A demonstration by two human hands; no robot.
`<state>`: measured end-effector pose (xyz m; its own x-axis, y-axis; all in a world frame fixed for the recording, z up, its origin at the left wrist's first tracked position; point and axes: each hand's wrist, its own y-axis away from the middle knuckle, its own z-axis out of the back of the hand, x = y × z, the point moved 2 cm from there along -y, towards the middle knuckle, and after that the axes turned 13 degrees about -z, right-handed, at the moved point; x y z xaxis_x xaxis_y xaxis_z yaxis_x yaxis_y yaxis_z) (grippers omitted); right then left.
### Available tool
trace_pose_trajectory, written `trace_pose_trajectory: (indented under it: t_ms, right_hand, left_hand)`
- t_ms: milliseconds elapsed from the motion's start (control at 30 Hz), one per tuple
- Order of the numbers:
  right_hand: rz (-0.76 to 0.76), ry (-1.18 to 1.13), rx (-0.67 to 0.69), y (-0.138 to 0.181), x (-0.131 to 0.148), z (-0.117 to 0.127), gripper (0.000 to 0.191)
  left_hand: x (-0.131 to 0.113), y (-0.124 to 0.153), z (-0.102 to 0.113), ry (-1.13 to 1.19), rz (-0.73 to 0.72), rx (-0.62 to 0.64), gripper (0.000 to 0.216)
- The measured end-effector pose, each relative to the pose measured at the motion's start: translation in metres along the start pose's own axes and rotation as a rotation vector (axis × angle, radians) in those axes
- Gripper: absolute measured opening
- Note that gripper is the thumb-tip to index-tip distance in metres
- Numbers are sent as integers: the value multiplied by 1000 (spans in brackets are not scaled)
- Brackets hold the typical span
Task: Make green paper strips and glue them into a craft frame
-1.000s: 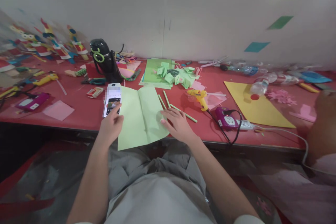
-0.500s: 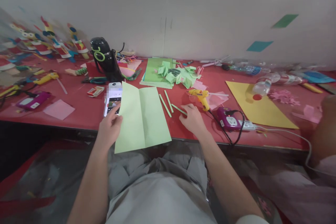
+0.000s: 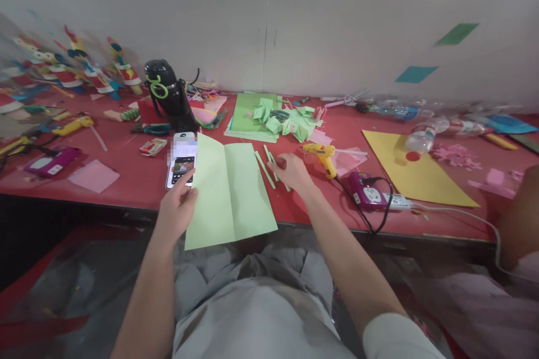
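A light-green sheet of paper (image 3: 250, 193) with a crease down its middle lies before me, its lower part past the table edge. My left hand (image 3: 177, 205) is at its left edge, index finger stretched onto the screen of a phone (image 3: 184, 165), thumb beside the paper. To the right of the sheet lie narrow light-green rolled paper strips (image 3: 265, 170), close together and slanted. My right hand (image 3: 290, 171) is over the rightmost strip, thumb and fingers closed around it; part of that strip is hidden beneath the hand.
A yellow glue gun (image 3: 322, 157) and a purple power socket (image 3: 366, 193) with cords lie right of my hand. Cut green paper pieces (image 3: 286, 120) sit farther back. A black bottle (image 3: 168, 95) stands behind the phone. Yellow paper (image 3: 404, 168) lies at the right, near another person's arm (image 3: 522, 219).
My right hand has moved left and slightly away from me, bringing the rightmost strip closer to the other strips. My left hand and the sheet have barely shifted.
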<state>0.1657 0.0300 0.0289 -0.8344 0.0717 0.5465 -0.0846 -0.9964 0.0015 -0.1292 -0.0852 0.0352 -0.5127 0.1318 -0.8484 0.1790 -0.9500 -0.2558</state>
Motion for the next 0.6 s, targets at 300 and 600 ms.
trace_pose_trajectory:
  t_ms: [300,600]
  right_hand:
    - [-57,307,97,5,36,-5,44]
    - [69,450,50,4,39,-12,36]
  left_hand:
    - [-2,0,0,-19,-3,11,64]
    - [0,0,-7,-63,-35,25,62]
